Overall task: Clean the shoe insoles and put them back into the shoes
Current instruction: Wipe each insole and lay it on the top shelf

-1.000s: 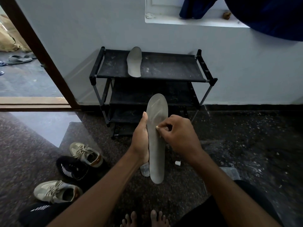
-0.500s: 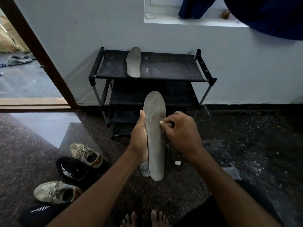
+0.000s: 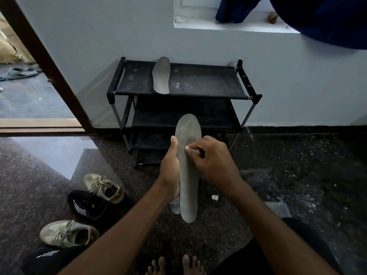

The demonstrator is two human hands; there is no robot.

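Insole [image 3: 188,185], long, grey and flat, held upright before me: my left hand [image 3: 169,171] curls round its left edge, thumb laid along it; my right hand [image 3: 214,161], just right of it, pinches a small pale wad [image 3: 186,148] against its face. Long axis runs from heel, below both hands, to toe, beyond the fingertips; I judge the next wipe follows that line.

shoe rack [image 3: 208,84], top shelf: grey insole [image 3: 161,76] left of centre. floor [image 3: 297,185] on your left: beige sneaker [image 3: 103,188], black sneaker [image 3: 87,205], second beige sneaker [image 3: 67,233]; white cap [image 3: 214,197] mid-floor.
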